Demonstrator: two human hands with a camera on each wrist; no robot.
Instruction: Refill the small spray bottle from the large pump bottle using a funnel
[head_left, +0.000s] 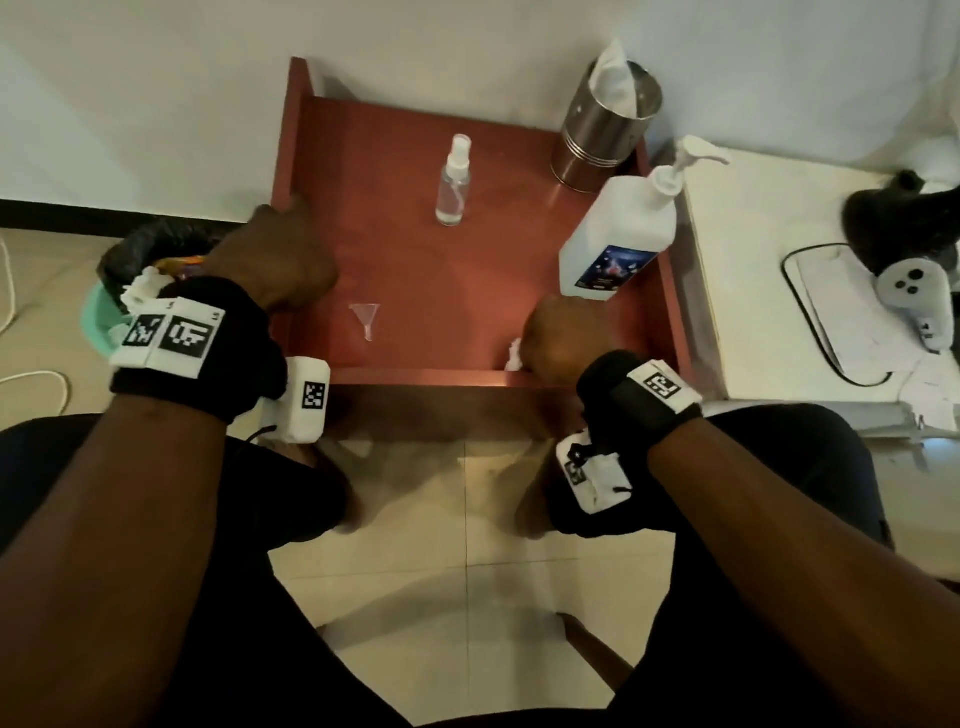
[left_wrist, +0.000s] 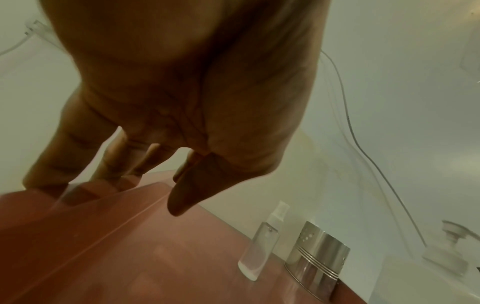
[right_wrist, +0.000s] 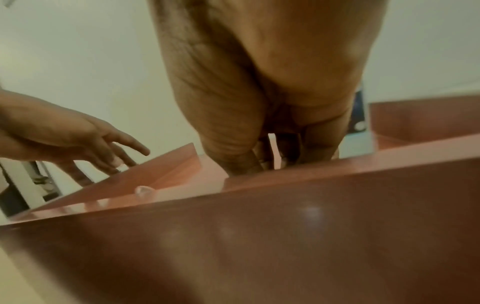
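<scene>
spray bottle (head_left: 453, 182) upright | pump bottle (head_left: 618, 234) blue label (unreadable)

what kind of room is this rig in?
Probably a home or small office corner, not a lab: a low red-brown table against a plain white wall, a beige tiled floor, and a steel tissue holder at the table's back corner.

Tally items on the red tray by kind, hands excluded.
Spray bottle: 1
Pump bottle: 1
Funnel: 1
Steel canister with tissue: 1
Crumpled white tissue under the right hand: 1
Total: 5
</scene>
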